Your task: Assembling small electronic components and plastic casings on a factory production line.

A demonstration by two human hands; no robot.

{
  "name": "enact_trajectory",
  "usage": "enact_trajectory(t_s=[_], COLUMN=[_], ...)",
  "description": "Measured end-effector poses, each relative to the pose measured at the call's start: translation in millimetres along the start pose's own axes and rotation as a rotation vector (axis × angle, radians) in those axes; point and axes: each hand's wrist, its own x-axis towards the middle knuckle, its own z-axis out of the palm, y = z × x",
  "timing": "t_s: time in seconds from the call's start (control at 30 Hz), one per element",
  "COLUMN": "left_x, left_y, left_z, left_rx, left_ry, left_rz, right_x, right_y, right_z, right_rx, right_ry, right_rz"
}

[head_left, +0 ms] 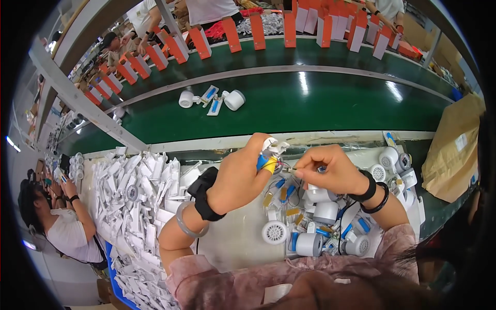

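Observation:
My left hand (240,175) is closed around a small white plastic assembly (274,147) with a blue and yellow piece (266,163) on it. Thin dark and reddish wires (282,164) run from it toward my right hand (330,168), whose thumb and forefinger are pinched at the wire ends. Below my right hand lies a heap of white fan units (274,232) with round grilles, blue cells and wires. To the left of my left hand is a large pile of loose white plastic shells (139,206).
Beyond the bench runs a green conveyor belt (279,111) carrying a few fan assemblies (234,100). Orange and white boxes (231,35) line its far side, with people behind. A metal post (88,98) rises at left, near a seated co-worker (72,227). A brown paper bag (452,150) stands at right.

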Motion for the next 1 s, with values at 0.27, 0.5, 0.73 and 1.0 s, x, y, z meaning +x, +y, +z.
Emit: enact_trajectory(t_s=[0.27,0.5,0.73,1.0], left_x=[0.9,3.3,-2.4,-7.2], left_y=[-6.7,1.1,5.2,10.6], left_z=[15.5,39.8,50.6,59.4], left_rx=[-1.05,-1.198,-1.12,-0.991], left_ry=[-0.087,-0.086,-0.109,-0.087], left_rz=[-0.206,-0.239,-0.109,0.015], right_x=[1.7,-3.2,-9.4,-10.4], right_y=[-1.9,3.3,0.4,7.4], right_z=[18.0,18.5,12.1,11.0], right_rx=[-0.829,-0.661,-0.656,-0.677], right_ry=[0.494,0.547,0.443,0.471], right_rz=[-0.65,-0.671,-0.709,-0.742])
